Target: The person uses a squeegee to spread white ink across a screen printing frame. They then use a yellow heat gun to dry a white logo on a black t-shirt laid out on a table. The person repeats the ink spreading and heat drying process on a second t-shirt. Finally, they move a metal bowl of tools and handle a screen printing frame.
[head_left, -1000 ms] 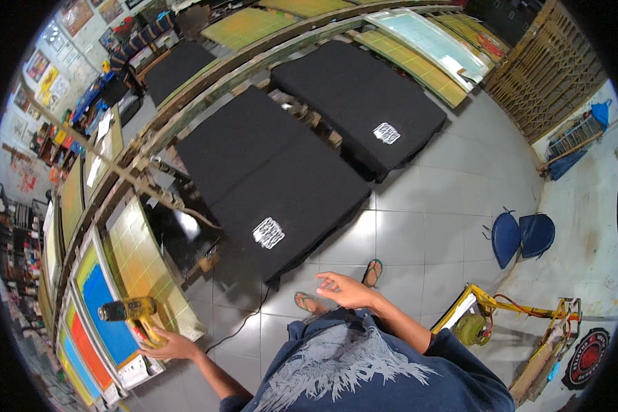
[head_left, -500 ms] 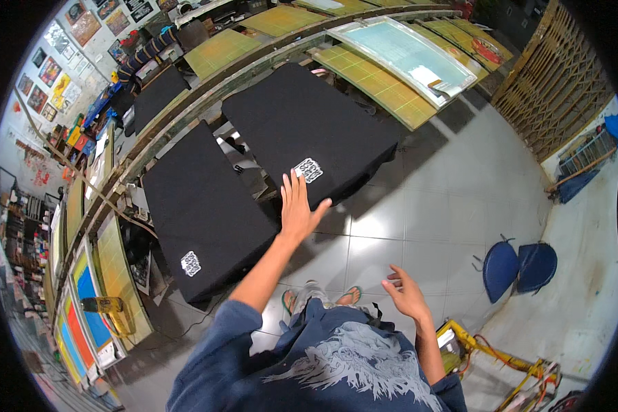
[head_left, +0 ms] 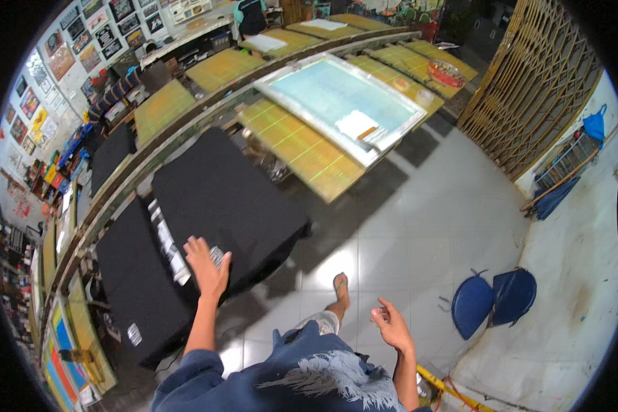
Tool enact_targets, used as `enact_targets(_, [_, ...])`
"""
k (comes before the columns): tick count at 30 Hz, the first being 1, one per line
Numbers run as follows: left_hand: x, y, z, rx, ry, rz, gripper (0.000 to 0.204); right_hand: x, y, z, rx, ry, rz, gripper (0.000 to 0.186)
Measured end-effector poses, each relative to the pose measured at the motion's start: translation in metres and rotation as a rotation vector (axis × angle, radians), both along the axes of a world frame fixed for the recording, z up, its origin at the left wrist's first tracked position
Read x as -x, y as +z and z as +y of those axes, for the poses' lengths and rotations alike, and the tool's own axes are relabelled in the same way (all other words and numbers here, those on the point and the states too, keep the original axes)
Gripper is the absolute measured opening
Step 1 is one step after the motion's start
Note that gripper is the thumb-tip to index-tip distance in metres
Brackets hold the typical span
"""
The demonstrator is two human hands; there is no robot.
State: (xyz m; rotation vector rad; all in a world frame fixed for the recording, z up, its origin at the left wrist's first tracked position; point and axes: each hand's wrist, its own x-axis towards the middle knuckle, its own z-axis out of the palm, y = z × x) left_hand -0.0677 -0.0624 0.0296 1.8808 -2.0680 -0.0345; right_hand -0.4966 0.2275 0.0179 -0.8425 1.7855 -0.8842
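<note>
Black cloth [head_left: 230, 199] lies spread flat ahead and to the left of my remote view, presumably so its face stays smooth. Beyond it, a pale-blue framed screen [head_left: 336, 93] overlaps a yellow board [head_left: 302, 147], perhaps parked there clear of the fabric. Of the hands, the left hand [head_left: 208, 268] is opened wide over the cloth, gripping nothing I see; contact I cannot tell. The right hand [head_left: 393, 326] hangs half-curled, apparently unladen. Between left thumb and fingers shows a small white print [head_left: 217, 256].

The left hand [head_left: 209, 270] reaches over black cloth [head_left: 237, 199].
</note>
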Motion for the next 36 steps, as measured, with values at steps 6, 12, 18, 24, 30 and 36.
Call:
enact_targets(6, [0.16, 0.016, -0.04, 0.322, 0.221, 0.713, 0.066, 0.129, 0.034, -0.087, -0.053, -0.143, 0.241, 0.065])
enact_targets(12, [0.343, 0.02, -0.109, 0.131, 0.098, 0.928, 0.045, 0.265, 0.074, -0.221, 0.093, -0.081, 0.47, 0.057])
enact_targets(18, [0.443, -0.011, -0.146, -0.207, 0.161, 0.957, 0.079, 0.367, 0.1, -0.413, 0.319, 0.02, 0.554, 0.054])
enact_targets(24, [0.514, -0.025, -0.18, -0.175, 0.419, 0.741, 0.086, 0.483, 0.047, -0.619, 0.35, 0.206, 0.878, 0.068])
enact_targets(30, [0.549, -0.005, -0.215, -0.215, 0.726, 0.681, 0.086, 0.504, 0.019, -0.706, 0.322, 0.481, 0.679, 0.077])
enact_targets(36, [0.561, 0.026, -0.241, -0.259, 1.023, 0.805, 0.089, 0.515, 0.002, -0.755, 0.37, 0.456, 0.458, 0.086])
